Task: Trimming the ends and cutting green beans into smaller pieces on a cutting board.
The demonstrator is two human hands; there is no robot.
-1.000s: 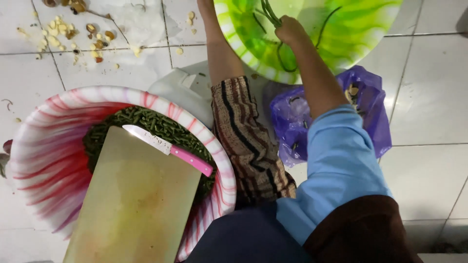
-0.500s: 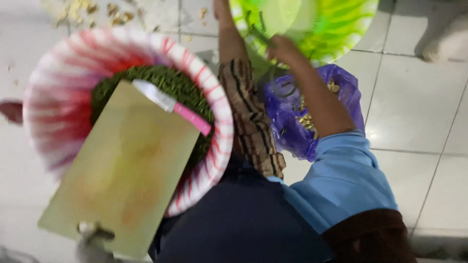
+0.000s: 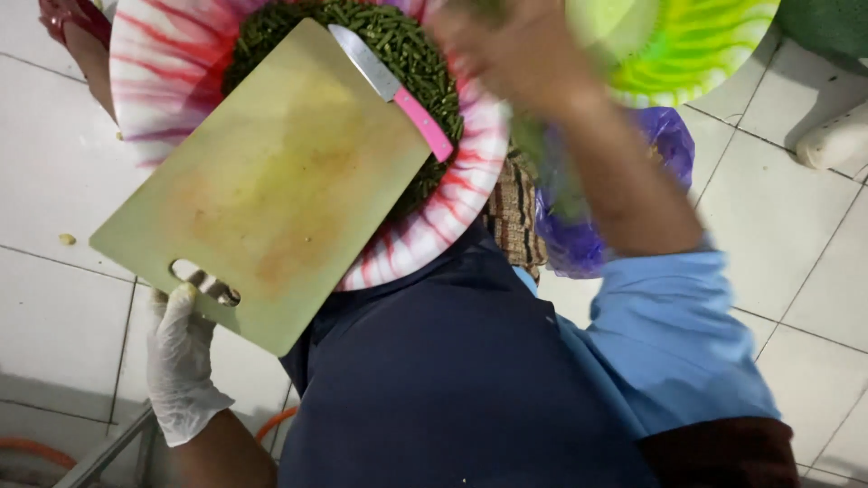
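Left hand [image 3: 185, 357], in a white glove, grips the yellow-green cutting board [image 3: 271, 181] by its handle slot, fingers through the cutout. Board lies tilted across the red-and-white basin [image 3: 452, 203] of chopped green beans [image 3: 407, 45]. Pink-handled knife [image 3: 393, 89] rests on the board's top edge. Right hand [image 3: 511, 54] is blurred near the green basin [image 3: 687, 50]; can't tell its grip. Purple bag [image 3: 669, 145] sits on the floor beside it.

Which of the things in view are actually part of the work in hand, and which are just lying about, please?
In use:
left hand, gloved, gripping the cutting board
pink-handled knife lying on the board
red-and-white basin of chopped green beans
right hand, blurred, by the green basin

Lying about:
purple bag
scrap on the floor
orange hose
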